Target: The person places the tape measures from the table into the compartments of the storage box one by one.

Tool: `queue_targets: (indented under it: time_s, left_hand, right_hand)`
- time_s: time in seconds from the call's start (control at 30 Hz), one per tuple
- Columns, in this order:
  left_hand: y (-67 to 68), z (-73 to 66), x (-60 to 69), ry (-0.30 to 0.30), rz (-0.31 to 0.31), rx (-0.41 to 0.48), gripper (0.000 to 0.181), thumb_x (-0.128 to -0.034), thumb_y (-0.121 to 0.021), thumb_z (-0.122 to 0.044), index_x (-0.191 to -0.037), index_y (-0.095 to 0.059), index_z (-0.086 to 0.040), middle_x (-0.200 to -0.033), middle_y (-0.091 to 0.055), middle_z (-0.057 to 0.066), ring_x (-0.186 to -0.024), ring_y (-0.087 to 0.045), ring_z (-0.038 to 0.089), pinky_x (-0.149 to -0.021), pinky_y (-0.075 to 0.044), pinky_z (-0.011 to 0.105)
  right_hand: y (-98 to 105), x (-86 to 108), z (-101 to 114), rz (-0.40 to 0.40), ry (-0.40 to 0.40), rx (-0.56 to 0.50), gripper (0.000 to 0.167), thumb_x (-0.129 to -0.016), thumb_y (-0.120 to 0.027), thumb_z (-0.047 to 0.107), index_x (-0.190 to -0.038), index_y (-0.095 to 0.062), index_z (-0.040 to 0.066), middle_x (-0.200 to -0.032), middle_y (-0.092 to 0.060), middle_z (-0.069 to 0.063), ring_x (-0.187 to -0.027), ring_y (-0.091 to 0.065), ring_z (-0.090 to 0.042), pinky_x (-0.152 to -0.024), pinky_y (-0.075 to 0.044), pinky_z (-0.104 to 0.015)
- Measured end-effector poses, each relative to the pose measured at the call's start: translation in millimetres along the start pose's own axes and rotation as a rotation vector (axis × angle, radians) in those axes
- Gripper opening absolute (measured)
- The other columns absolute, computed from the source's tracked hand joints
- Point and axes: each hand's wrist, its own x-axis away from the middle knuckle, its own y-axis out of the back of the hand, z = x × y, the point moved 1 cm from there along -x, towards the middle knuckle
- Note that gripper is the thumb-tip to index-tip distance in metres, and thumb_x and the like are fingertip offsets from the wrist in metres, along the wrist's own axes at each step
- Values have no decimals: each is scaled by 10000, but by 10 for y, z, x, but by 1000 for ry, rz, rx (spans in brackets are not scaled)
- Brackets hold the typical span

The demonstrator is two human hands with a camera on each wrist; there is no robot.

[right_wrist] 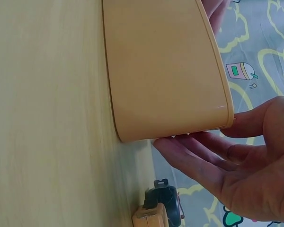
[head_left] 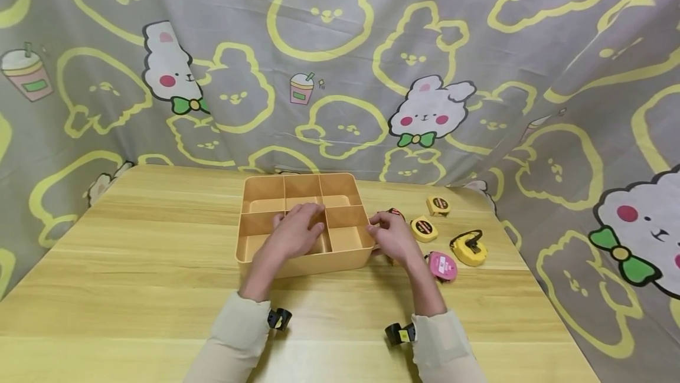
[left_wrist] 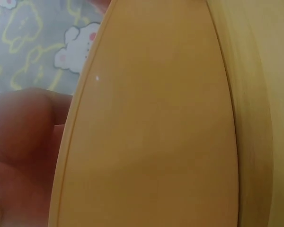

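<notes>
A tan plastic box (head_left: 319,264) with several compartments stands on the wooden table. My left hand (head_left: 297,232) reaches over its front wall into the front middle compartment; the fingertips are partly hidden, so whether they pinch a divider is unclear. In the left wrist view, that hand (left_wrist: 23,151) shows behind the rim of the box's wall (left_wrist: 146,113). My right hand (head_left: 394,238) touches the outside of the box's right end. The right wrist view shows its fairly straight fingers (right_wrist: 194,163) against that wall, the thumb near the rim. No item shows between them.
Right of the box lie several tape measures: a yellow one (head_left: 424,229), a smaller yellow one (head_left: 438,205), a pink one (head_left: 443,267) and one with a black strap (head_left: 470,248). Another (head_left: 395,213) is partly behind my right hand. A patterned curtain (head_left: 340,76) surrounds the table.
</notes>
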Motion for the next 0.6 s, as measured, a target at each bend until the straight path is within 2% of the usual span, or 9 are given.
queue_targets:
  time_s: [0.1,0.3,0.47,0.6]
  left_hand:
    - [-7,-3,-8,20,-15,12,499,-1055,-544,-271,-1514,-459,-94,-1552,-478,113,-1445,-409,310,-1145,-172,651]
    - [47,-2,-27,70,-64,116,674,-1061,-519,-340,-1608,-240,-61,-1631,-340,175,-1494,-324,412,-1212,-144,651]
    - [252,65,4,100,-127,182,639,-1072,-486,-349,-1595,-263,-56,-1578,-401,243,-1416,-429,464,-1157,-349,608]
    - [440,178,50,126,-202,217,579,-1075,-468,-336,-1565,-336,-55,-1498,-498,258,-1367,-496,442,-1119,-405,586]
  right_hand:
    - [-3,-6,-9,-3,-1,8,199,-990,-585,98,-1141,-648,-16,-1071,-663,-217,-857,-707,-292,-720,-631,-467]
    - [-1,-2,-16,-4,1,11,200,-990,-580,96,-1138,-645,-22,-1069,-652,-221,-850,-703,-290,-708,-632,-460]
    - [-2,1,-14,-3,-3,5,216,-993,-583,105,-1157,-648,-20,-1086,-655,-229,-856,-710,-296,-714,-632,-458]
    - [3,1,-16,2,-5,5,235,-995,-580,101,-1176,-642,-34,-1099,-655,-244,-850,-716,-292,-715,-632,-457]
